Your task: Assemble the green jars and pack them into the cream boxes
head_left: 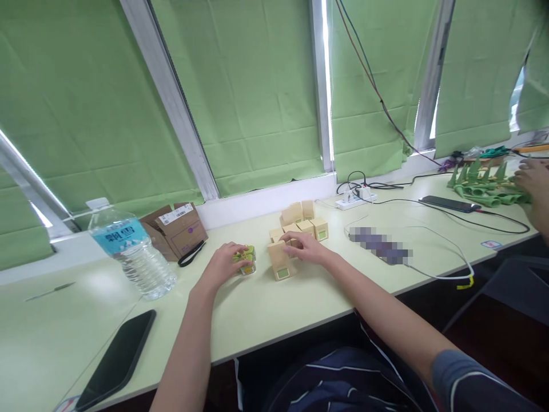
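Note:
My left hand [222, 264] is at a small cluster of clear-sided containers with yellow-green tops [247, 258], its fingers closed against them. They stand on the table, partly hidden by my fingers. To their right, my right hand [307, 247] grips a small kraft-paper box [279, 261] with a greenish label or window low on its front. That box stands upright with its top raised. Just behind it, several similar kraft boxes [321, 229] are grouped together, some with tall raised flaps [292, 213].
On the left stand a large water bottle [132, 249] and an open brown carton [175, 230]; a black phone [118, 357] lies nearer. Right are a blurred-out device [380, 246] with a white cable, a power strip [355, 197], another phone [449, 204], green cone-shaped pieces [484, 186] and another person's hand [536, 183].

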Demonstrator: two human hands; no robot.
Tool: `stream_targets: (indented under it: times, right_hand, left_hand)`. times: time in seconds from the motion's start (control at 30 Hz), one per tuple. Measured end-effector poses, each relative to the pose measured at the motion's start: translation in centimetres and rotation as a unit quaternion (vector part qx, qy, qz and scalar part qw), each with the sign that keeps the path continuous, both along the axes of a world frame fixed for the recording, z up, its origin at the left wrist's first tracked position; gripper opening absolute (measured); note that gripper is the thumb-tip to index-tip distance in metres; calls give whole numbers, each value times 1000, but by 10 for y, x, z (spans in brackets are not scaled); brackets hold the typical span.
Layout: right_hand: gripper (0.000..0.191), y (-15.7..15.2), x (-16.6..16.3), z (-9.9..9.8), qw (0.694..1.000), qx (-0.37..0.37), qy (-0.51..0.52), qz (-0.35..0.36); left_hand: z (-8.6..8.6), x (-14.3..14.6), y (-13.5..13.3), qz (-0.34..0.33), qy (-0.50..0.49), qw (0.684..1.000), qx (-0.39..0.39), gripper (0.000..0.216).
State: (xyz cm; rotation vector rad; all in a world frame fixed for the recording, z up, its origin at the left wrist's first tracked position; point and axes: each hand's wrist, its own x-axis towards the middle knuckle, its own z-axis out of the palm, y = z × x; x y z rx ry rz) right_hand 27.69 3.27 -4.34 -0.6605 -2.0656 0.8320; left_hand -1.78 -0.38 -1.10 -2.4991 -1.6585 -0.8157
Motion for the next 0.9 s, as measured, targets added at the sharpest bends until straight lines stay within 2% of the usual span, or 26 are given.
stream_targets:
  times: [0.17,0.4,0.73,0.9]
  right_hand:
    - [41,-2,0,1,1000,18,-11,-11]
    - [46,-5,-1,4,997,34,-63,-20]
    - [44,-2,-1,0,997,25,-75,-14]
    - [48,-3,-1,0,999,3,-49,-3]
  left_hand:
    - [-5,-4,4,29,52,998,-5,42]
    - [-6,-4,2,36,99,994,-38,31]
    - [-9,-2,0,34,86,993,-76,24]
    - [-8,-1,-2,22,72,994,-76,31]
